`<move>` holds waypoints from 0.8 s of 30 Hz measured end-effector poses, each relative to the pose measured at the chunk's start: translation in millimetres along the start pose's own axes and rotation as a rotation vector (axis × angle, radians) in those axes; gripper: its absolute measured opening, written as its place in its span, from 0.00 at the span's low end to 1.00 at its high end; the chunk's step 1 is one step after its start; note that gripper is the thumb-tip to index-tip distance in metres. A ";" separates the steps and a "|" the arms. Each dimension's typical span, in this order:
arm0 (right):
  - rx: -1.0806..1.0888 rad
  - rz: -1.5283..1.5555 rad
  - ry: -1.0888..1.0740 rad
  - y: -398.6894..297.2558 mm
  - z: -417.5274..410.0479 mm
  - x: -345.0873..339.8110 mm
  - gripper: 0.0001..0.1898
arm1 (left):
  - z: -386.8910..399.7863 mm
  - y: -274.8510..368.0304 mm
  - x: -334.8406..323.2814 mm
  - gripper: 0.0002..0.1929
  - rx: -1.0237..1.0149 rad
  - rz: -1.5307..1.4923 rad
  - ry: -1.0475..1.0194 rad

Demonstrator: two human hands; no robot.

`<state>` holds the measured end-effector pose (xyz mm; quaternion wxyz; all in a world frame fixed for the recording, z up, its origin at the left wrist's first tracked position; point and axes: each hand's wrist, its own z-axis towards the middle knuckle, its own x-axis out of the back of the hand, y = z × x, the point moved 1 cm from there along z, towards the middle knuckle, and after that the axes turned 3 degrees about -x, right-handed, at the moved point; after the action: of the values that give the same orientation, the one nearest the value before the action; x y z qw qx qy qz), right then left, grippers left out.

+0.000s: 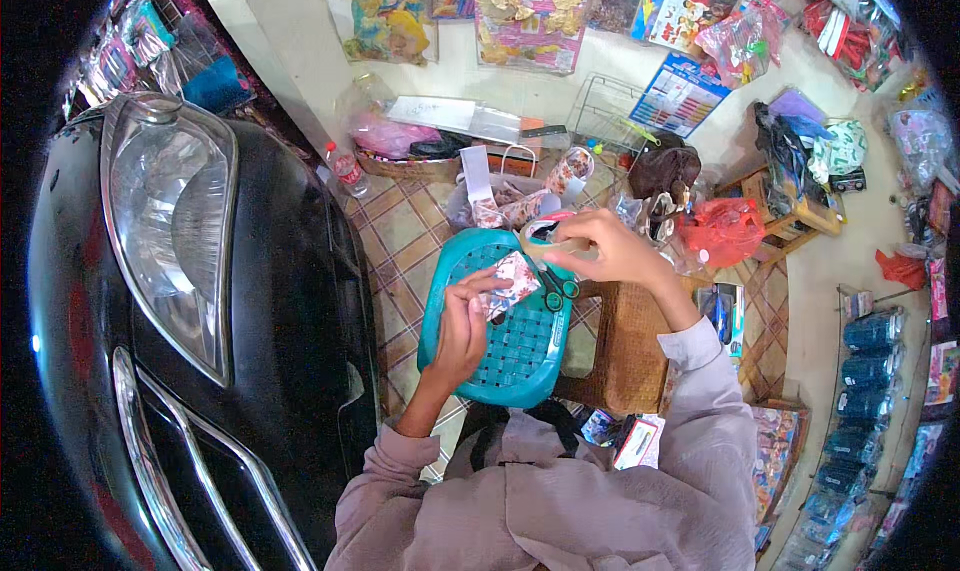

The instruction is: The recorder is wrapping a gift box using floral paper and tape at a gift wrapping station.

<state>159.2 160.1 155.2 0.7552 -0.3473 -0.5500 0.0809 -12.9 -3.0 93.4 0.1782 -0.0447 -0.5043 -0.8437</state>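
Observation:
My left hand holds a small packet wrapped in floral paper above a teal plastic stool with a woven-pattern top. In my right hand is a roll of tape, gripped by its ring between thumb and fingers. The roll is just above and right of the packet; whether a strip joins them cannot be made out. Scissors with dark green handles lie on the stool's right side, below the tape roll.
A brown woven-pattern stool stands at the right. Behind are a tub with floral paper rolls, a plastic bottle and a red plastic bag. A black car front closes off the left. Packaged goods line the right.

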 end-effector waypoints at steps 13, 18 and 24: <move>-0.005 -0.042 -0.066 -7.9 3.1 -15.6 0.11 | -12.6 -6.7 6.8 0.02 0.036 -0.033 -0.081; -0.061 -0.080 -0.077 -15.8 5.3 -17.2 0.10 | -7.4 2.7 16.7 0.01 0.037 0.102 -0.185; 0.059 -0.182 0.021 -8.2 10.6 -22.9 0.11 | -12.2 -1.6 17.4 0.05 0.037 0.085 -0.225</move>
<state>138.9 147.1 144.1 0.7751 -0.2743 -0.5686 0.0246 -28.4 -17.3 90.6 0.1567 -0.1573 -0.5343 -0.8156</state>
